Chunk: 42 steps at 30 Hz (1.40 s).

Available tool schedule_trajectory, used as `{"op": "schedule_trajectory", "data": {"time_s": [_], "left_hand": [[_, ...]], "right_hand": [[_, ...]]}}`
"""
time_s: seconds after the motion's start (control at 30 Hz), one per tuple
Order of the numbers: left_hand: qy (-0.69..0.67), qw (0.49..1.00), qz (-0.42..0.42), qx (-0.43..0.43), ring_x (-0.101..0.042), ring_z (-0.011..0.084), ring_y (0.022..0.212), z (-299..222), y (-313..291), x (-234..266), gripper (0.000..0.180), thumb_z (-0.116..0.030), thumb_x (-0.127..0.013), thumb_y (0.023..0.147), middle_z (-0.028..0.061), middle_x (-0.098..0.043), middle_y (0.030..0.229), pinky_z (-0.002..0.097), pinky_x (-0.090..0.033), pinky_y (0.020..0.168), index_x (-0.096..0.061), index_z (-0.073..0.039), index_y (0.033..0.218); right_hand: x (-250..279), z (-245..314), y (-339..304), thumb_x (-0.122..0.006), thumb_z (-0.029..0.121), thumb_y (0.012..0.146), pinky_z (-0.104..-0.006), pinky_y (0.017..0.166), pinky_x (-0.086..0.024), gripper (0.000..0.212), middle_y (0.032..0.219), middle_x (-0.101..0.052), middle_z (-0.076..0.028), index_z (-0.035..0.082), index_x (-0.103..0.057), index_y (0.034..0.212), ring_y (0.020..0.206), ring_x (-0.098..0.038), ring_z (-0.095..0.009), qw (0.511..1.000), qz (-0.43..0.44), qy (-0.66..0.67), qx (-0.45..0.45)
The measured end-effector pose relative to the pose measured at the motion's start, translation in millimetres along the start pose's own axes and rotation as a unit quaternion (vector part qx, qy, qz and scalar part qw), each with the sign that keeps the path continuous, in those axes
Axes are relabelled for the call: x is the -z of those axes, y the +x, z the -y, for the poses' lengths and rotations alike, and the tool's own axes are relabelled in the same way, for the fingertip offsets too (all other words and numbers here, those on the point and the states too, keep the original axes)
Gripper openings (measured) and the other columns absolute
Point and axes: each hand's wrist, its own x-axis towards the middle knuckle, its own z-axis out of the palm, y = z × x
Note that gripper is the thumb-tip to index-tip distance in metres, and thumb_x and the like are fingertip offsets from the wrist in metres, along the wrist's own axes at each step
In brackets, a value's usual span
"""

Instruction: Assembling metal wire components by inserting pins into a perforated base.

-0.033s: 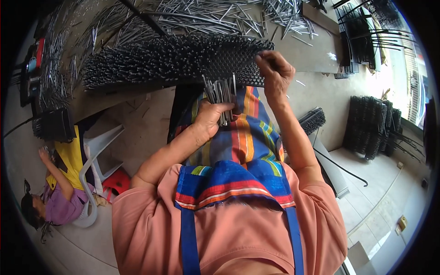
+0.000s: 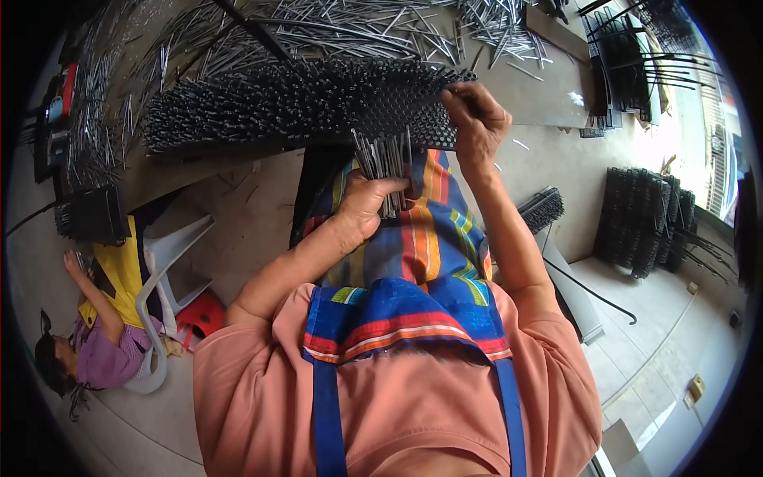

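A long black panel [image 2: 238, 107] lies across in front of me, its left and middle parts packed with short dark rods standing on end. Bare rows of small holes show toward its right end. Over my lap, my left hand [image 2: 364, 208] is closed around a bundle of thin grey metal rods [image 2: 381, 163], their upper ends fanned out near the panel's front edge. My right hand [image 2: 481, 123] is at the panel's right end, thumb and fingers pinched together. Whatever those fingertips hold is hidden or too small to name.
Loose metal rods [image 2: 334, 40] lie heaped on the table behind the panel. A co-worker in a purple top [image 2: 115, 358] sits at left beside a white chair [image 2: 159, 270], near another black bristled panel [image 2: 94, 215]. Stacked black panels [image 2: 636, 219] stand on the right floor.
My right fingertips have shifted slightly at the panel's right end. My left hand keeps its grip on the bundle, and the co-worker's hand has moved a little.
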Motion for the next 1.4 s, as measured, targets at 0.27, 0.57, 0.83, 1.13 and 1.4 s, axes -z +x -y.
{"op": "schedule_trajectory", "data": {"time_s": [0.27, 0.57, 0.83, 1.13, 1.4], "left_hand": [[-0.123, 0.992, -0.003, 0.036, -0.070, 0.0226, 0.071, -2, 7, -4, 0.021, 0.001, -0.065, 0.081, 0.0112, -0.070, 0.086, 0.0341, -0.058, 0.061, -0.065, -0.001, 0.102], [-0.014, 0.999, 0.004, 0.038, -0.070, 0.0231, 0.074, 7, 5, 5, 0.022, 0.005, -0.064, 0.080, 0.0120, -0.071, 0.088, 0.0349, -0.058, 0.067, -0.066, 0.000, 0.102], [-0.011, 0.999, 0.011, -0.030, -0.070, 0.0236, 0.075, 4, -2, 3, 0.020, 0.007, -0.063, 0.080, 0.0133, -0.071, 0.088, 0.0339, -0.057, 0.066, -0.067, 0.002, 0.099], [-0.039, 0.999, -0.014, -0.002, -0.069, 0.0232, 0.074, 0, -2, 0, 0.017, 0.006, -0.062, 0.081, 0.0128, -0.071, 0.087, 0.0332, -0.056, 0.065, -0.066, 0.001, 0.096], [-0.046, 0.999, 0.002, -0.015, -0.068, 0.0223, 0.074, 0, 1, -5, 0.018, 0.004, -0.063, 0.080, 0.0125, -0.071, 0.085, 0.0325, -0.056, 0.066, -0.066, 0.000, 0.097]], "right_hand": [[-32, -21, 20, -0.070, -0.006, 0.076, -0.0203, 0.061, -0.042, 0.010, 0.076, -0.063, -0.001, -0.002, -0.068, 0.084, 0.068, -0.053, -0.005, 0.988, 0.045, -0.049, 0.140], [-40, -8, 31, -0.073, -0.005, 0.073, -0.0235, 0.061, -0.047, 0.012, 0.073, -0.066, -0.007, -0.002, -0.070, 0.084, 0.067, -0.060, -0.010, 0.971, 0.084, -0.153, 0.165], [-44, -12, 24, -0.075, -0.002, 0.072, -0.0246, 0.059, -0.046, 0.014, 0.071, -0.065, -0.007, 0.000, -0.071, 0.085, 0.063, -0.060, -0.011, 0.966, 0.085, -0.194, 0.151], [-48, -2, 37, -0.074, 0.011, 0.074, -0.0312, 0.058, -0.049, 0.011, 0.075, -0.064, -0.009, 0.007, -0.071, 0.084, 0.063, -0.064, -0.026, 0.913, 0.141, -0.297, 0.240], [-40, -1, 46, -0.069, 0.020, 0.080, -0.0384, 0.056, -0.049, 0.010, 0.076, -0.061, -0.005, 0.014, -0.071, 0.088, 0.066, -0.063, -0.030, 0.841, 0.177, -0.418, 0.295]]}}
